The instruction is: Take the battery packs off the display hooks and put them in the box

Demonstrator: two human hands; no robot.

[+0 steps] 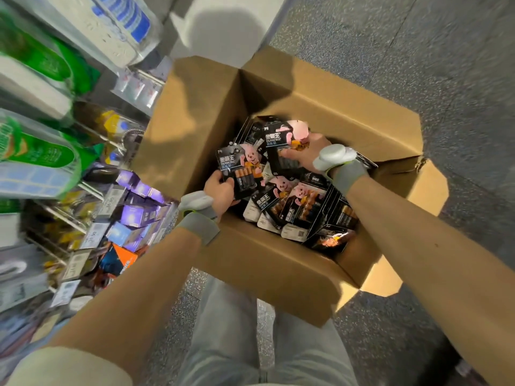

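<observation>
An open cardboard box [284,271] stands on the floor in front of me, its flaps spread out. Inside lies a heap of several black battery packs [303,207] with pink bunny pictures. My left hand [221,192] grips one battery pack [239,169] by its lower left corner, just over the box's left side. My right hand [309,151] holds another battery pack [281,146] above the heap, fingers curled round its right edge. Both wrists wear grey bands with white devices.
Store shelving [69,168] with hooks, price tags, purple boxes and green packages runs along the left, blurred. My legs in pale trousers [250,344] are below the box. Grey speckled floor [418,65] lies to the right and beyond the box.
</observation>
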